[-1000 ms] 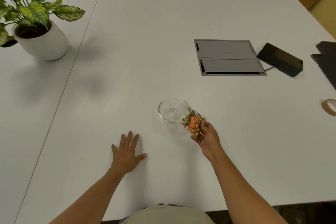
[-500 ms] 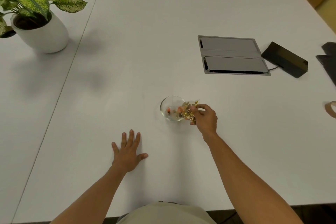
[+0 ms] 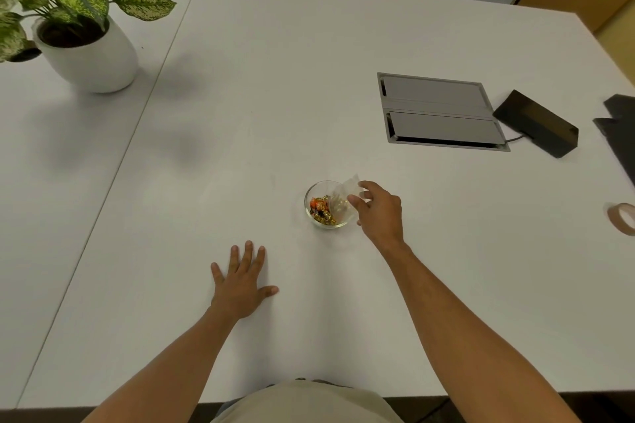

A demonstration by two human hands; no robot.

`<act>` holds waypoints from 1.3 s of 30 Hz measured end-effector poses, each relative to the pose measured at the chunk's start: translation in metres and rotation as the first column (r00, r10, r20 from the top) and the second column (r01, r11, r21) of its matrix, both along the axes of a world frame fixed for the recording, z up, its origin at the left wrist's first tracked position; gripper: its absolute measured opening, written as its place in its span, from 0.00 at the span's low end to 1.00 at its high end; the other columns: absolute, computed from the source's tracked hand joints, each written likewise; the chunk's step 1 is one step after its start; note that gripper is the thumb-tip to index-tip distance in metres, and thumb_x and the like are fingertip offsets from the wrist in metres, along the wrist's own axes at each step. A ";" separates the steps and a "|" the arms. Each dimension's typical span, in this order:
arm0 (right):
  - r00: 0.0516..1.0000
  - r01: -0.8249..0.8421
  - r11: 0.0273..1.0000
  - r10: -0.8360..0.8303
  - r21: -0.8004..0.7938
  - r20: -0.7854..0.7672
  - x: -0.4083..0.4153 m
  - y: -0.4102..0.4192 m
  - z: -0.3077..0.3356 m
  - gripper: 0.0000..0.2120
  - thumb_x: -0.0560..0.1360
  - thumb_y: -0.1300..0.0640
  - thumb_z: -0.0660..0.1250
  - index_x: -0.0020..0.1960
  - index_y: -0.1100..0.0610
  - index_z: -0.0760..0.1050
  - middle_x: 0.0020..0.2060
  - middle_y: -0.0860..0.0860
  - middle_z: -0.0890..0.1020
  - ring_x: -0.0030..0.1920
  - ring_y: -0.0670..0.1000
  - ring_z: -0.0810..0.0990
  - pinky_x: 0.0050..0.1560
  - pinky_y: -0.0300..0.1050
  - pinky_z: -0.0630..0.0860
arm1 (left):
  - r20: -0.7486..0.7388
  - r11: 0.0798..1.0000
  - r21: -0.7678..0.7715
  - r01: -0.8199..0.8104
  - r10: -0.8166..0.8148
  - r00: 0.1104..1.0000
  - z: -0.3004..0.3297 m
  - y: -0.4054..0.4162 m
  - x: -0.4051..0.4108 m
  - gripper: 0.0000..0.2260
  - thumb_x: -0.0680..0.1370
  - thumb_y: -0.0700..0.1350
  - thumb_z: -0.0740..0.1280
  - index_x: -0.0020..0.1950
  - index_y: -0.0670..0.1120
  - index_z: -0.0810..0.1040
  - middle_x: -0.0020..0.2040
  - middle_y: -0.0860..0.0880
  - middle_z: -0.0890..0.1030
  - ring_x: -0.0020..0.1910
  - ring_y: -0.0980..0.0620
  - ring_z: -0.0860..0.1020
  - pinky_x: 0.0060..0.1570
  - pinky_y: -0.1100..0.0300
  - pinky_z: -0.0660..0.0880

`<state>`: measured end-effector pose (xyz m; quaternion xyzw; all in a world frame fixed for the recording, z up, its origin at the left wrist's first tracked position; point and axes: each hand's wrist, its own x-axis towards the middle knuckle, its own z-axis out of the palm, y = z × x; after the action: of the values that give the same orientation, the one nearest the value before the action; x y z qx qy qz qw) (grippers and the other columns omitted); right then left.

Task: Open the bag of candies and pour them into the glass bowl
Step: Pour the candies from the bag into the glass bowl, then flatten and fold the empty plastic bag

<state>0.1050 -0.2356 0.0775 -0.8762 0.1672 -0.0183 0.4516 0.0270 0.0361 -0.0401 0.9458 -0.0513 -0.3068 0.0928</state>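
A small glass bowl point(image 3: 311, 191) stands on the white table point(image 3: 309, 79) near the middle. Gold and orange wrapped candies point(image 3: 321, 209) lie inside it. My right hand point(image 3: 379, 213) holds a clear plastic bag point(image 3: 343, 196) tipped over the bowl's right rim, its mouth pointing down into the bowl. The bag looks almost empty. My left hand point(image 3: 242, 280) rests flat on the table with fingers spread, in front of the bowl and to its left, holding nothing.
A potted plant in a white pot point(image 3: 91, 55) stands at the far left. A grey cable hatch point(image 3: 439, 112) is set in the table at the right, with a black box point(image 3: 537, 124), a dark sheet point(image 3: 622, 127) and a tape roll point(image 3: 622, 220) beyond it.
My right hand moved the bag from beside the bowl to over it and tipped it. The candies went from the bag into the bowl. My left hand stayed flat.
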 end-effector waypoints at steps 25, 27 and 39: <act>0.930 0.346 0.467 -0.286 0.814 -0.231 -0.102 0.028 -0.024 0.12 0.77 0.65 0.68 0.59 0.56 0.74 0.49 0.58 0.83 0.39 0.54 0.83 0.34 0.45 0.82 | -0.363 0.174 -0.829 -0.532 0.557 0.747 0.089 -0.081 0.002 0.09 0.77 0.50 0.69 0.51 0.46 0.82 0.48 0.45 0.85 0.50 0.47 0.85 0.53 0.51 0.81; 0.942 0.324 0.485 -0.241 0.812 -0.232 -0.109 0.031 -0.025 0.15 0.77 0.65 0.68 0.62 0.55 0.73 0.50 0.59 0.83 0.40 0.55 0.83 0.36 0.47 0.82 | -0.391 0.108 -0.826 -0.553 0.596 0.701 0.092 -0.083 0.003 0.07 0.78 0.46 0.69 0.49 0.43 0.81 0.46 0.45 0.85 0.48 0.45 0.85 0.50 0.51 0.82; 0.973 0.170 0.421 0.068 0.891 -0.218 -0.136 0.035 -0.025 0.25 0.73 0.65 0.71 0.68 0.52 0.71 0.59 0.60 0.81 0.56 0.62 0.83 0.52 0.57 0.82 | -0.538 -0.191 -0.811 -0.553 0.614 0.577 0.109 -0.082 -0.010 0.07 0.78 0.38 0.63 0.43 0.44 0.79 0.43 0.44 0.85 0.43 0.42 0.86 0.41 0.53 0.83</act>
<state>-0.0313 -0.2001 0.0527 -0.4866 0.2266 0.1580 0.8288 0.0166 -0.0464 0.0689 0.5748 0.2091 -0.0974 0.7851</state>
